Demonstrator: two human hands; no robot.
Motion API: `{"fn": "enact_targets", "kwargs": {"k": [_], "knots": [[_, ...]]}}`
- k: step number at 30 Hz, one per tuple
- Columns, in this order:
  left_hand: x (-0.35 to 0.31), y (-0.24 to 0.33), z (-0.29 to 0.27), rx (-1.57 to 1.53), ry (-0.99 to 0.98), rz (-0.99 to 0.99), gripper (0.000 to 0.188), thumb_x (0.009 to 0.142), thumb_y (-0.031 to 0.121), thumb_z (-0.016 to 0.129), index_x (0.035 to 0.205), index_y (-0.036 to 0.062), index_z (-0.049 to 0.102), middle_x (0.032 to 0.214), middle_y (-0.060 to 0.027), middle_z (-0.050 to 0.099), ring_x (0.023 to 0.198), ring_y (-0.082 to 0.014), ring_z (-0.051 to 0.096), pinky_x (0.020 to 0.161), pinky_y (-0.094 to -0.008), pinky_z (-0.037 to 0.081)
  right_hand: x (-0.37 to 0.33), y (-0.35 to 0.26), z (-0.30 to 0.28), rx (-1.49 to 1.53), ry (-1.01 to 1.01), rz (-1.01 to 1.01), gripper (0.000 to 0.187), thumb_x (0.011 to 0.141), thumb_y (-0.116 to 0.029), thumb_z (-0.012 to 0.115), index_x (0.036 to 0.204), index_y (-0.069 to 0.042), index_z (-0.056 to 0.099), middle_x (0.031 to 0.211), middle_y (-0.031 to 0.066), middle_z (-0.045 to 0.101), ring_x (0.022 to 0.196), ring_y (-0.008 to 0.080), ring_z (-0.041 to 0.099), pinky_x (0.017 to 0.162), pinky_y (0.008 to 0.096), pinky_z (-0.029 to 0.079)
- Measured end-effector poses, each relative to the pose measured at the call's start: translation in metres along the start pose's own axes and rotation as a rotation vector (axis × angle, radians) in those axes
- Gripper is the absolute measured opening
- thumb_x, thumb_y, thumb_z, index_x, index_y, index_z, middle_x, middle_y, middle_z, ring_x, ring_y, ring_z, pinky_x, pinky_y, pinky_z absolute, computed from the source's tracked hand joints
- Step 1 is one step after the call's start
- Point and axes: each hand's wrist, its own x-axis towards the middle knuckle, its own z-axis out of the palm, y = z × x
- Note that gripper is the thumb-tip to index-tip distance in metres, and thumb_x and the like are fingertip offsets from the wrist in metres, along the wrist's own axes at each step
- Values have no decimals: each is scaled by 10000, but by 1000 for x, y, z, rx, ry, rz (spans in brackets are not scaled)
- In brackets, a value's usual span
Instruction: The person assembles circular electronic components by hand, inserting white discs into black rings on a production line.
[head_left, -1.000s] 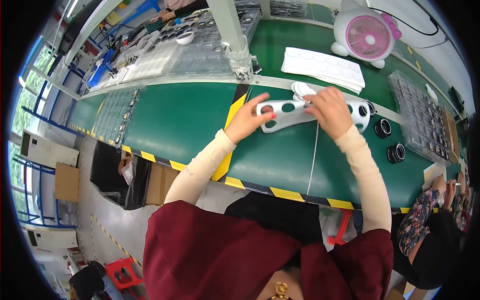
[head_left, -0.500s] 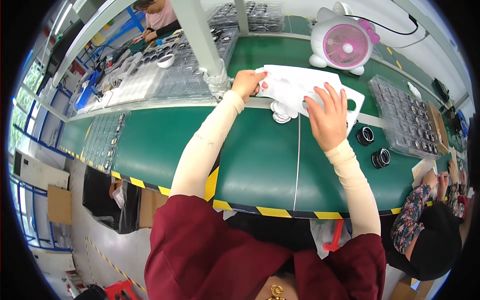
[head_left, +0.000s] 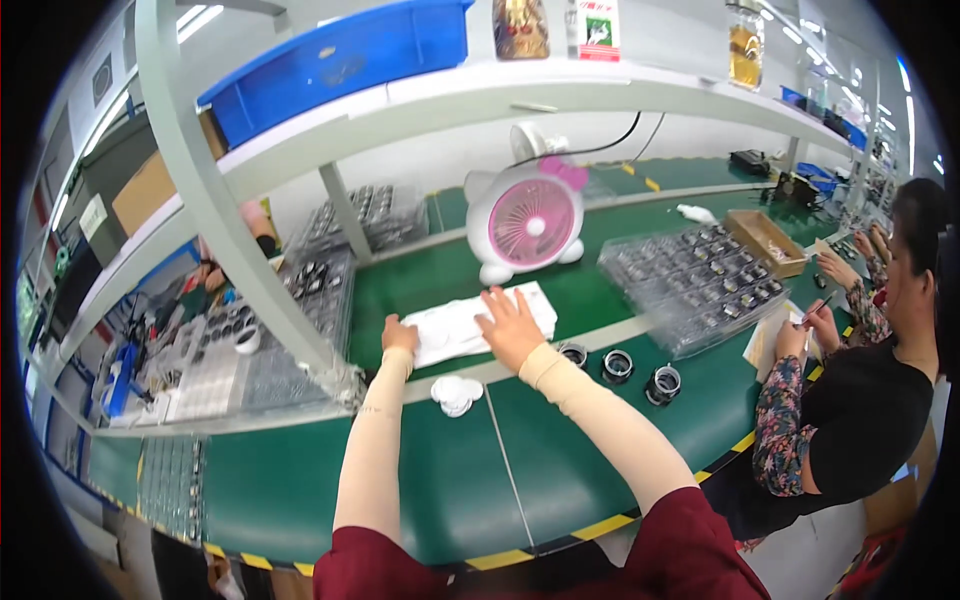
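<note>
A white sheet (head_left: 450, 328) lies on the green bench in front of the fan. At its left end my left hand (head_left: 399, 337) closes on the edge, fingertips partly hidden. My right hand (head_left: 513, 332) rests on the sheet's right part, fingers spread out and flat. Just nearer to me is a small pile of white round discs (head_left: 456, 396). Right of my right hand stand black ring-shaped parts: one (head_left: 573, 355) partly behind my wrist, a second (head_left: 617, 366) beside it, and a third (head_left: 663, 384) nearer the bench edge.
A pink and white fan (head_left: 530, 225) stands behind the sheet. Clear trays (head_left: 690, 285) of dark parts are stacked at right, near a wooden box (head_left: 765, 243). A frame post (head_left: 235, 220) rises at left. A shelf with a blue bin (head_left: 340, 70) crosses above. Another person works at right.
The white sheet has come down from a raised, tilted position onto the bench. My right hand now lies flat on it. The head view has tilted up and turned right.
</note>
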Motion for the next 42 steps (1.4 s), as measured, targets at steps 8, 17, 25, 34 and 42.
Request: {"fn": "enact_targets", "kwargs": {"k": [8,17,25,34,42], "knots": [[-54,91,-33,334,-215,1075,386,831,216,503,1201,122,454,1269,-125,413,1139,-315,414,930,-507,329,12,36,-121,31,232,-131,233,697,-70,595,930,-56,600,1104,163,515,1109,329,447,943,496,327],[-38,84,15,658,-526,801,473,883,411,372,1298,185,354,1373,-94,297,1242,-337,297,915,-652,241,49,166,-248,-487,608,310,548,759,-129,589,1257,-45,379,1294,171,364,1220,347,319,996,440,266],[-31,84,25,581,-441,736,489,873,367,414,1297,128,359,1359,-152,311,1249,-365,286,939,-622,244,53,254,-287,-682,608,243,488,742,-146,609,1196,-70,447,1158,153,489,1090,318,455,889,389,384],[-57,113,-20,31,-345,965,354,819,182,562,1139,34,529,1212,-215,466,1091,-355,472,895,-370,394,45,228,-273,-445,632,278,472,722,-52,543,1176,-20,417,1156,215,441,1046,384,435,885,416,372],[-205,136,-81,-127,-1158,1197,193,815,228,559,776,53,630,760,-116,605,691,-298,582,591,-344,465,-32,27,-161,12,322,-409,226,656,-115,617,879,-80,610,908,90,591,911,229,563,808,377,465]]}}
